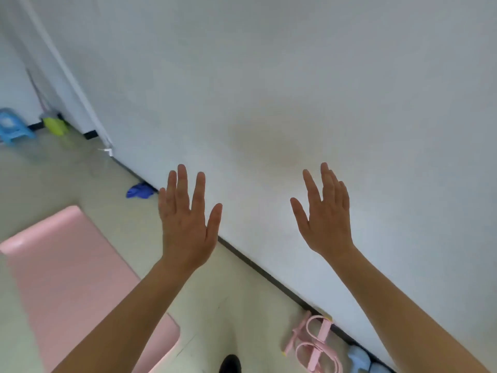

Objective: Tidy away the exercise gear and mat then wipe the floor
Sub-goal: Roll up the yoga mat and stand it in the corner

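Note:
A pink exercise mat [67, 278] lies flat on the pale floor at the lower left. A pink pedal resistance band [312, 343] lies by the wall's base at the lower right, with light blue dumbbells [359, 359] beside it. A blue cloth [139, 190] lies crumpled at the foot of the wall. My left hand [185, 219] and my right hand [325, 214] are both raised in front of the white wall, fingers straight and spread, holding nothing and touching nothing.
A white wall [295, 76] fills most of the view, with a dark skirting line. At the far left stand a blue plastic stool [12, 126] and a mop with a yellow-green head [55, 125]. A dark shoe tip [230, 364] shows at the bottom.

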`<state>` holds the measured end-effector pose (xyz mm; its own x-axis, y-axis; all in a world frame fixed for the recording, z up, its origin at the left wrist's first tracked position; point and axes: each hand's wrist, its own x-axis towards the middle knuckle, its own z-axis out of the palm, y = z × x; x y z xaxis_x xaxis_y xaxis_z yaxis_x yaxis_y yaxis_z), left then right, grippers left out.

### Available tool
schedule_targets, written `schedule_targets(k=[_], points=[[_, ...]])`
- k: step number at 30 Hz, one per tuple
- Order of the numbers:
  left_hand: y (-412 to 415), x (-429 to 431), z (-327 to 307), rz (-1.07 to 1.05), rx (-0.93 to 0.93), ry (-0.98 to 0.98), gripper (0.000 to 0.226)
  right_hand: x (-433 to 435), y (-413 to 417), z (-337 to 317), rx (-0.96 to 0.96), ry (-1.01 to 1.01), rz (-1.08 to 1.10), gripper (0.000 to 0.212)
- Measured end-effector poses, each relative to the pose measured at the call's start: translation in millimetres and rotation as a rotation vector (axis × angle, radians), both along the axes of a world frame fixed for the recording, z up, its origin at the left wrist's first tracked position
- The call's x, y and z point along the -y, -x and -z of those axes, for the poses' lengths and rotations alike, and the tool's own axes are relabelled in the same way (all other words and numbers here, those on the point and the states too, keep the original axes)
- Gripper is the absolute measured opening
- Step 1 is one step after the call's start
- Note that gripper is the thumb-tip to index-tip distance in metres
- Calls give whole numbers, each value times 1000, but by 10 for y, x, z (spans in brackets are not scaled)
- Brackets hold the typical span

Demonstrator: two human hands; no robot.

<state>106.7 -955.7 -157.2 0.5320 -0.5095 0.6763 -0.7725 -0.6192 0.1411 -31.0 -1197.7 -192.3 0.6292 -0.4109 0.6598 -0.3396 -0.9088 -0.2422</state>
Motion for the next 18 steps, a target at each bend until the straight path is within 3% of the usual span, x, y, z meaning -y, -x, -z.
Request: schedule_targets(k=[7, 18], points=[[468, -2358, -477, -459, 4, -74, 64, -1913, -762, -527, -4, 5, -487, 62], [1420, -6401, -590, -1015, 17, -33, 65, -6213, -1247, -786, 60, 118, -935, 62]])
